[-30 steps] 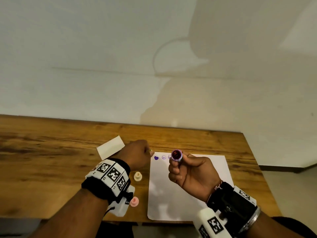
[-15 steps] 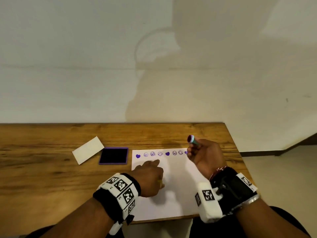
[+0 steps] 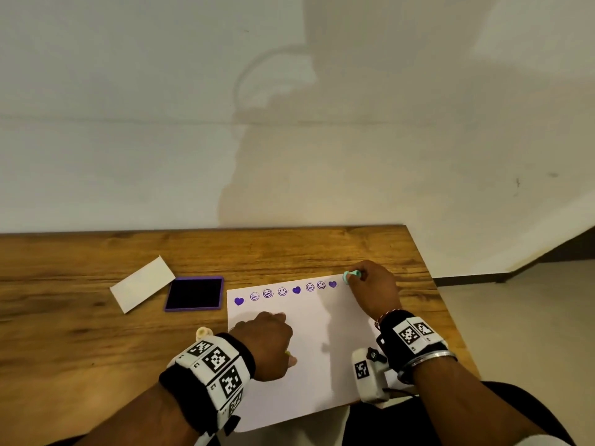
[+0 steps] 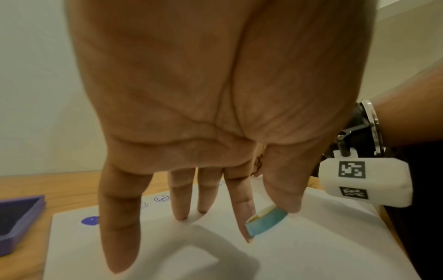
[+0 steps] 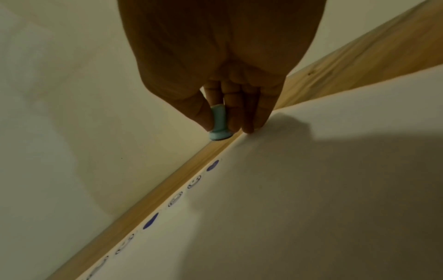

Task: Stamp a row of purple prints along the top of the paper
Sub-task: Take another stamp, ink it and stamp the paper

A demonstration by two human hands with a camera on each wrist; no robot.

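Observation:
The white paper [image 3: 325, 355] lies on the wooden table [image 3: 289, 252]. A row of purple prints [image 3: 296, 290], hearts and smiley faces, runs along its top edge. My right hand [image 3: 355, 279] pinches a small teal stamp [image 3: 350, 275] just right of the last heart [image 3: 333, 284]. The right wrist view shows the stamp [image 5: 219, 125] face down at the paper's top edge; I cannot tell whether it touches. My left hand [image 3: 270, 336] rests on the paper with straight fingers [image 4: 179, 197]. Its thumb and forefinger pinch a small teal cap [image 4: 263, 222].
An open purple ink pad [image 3: 194, 293] sits left of the paper, with a white card-like lid [image 3: 141, 288] beside it. A small cream stamp [image 3: 203, 332] stands by my left wrist. The table's right edge is close to my right hand.
My left hand moved from beside the ink pad onto the paper. My right hand carried the stamp, first face up, to the paper's top right and turned it face down.

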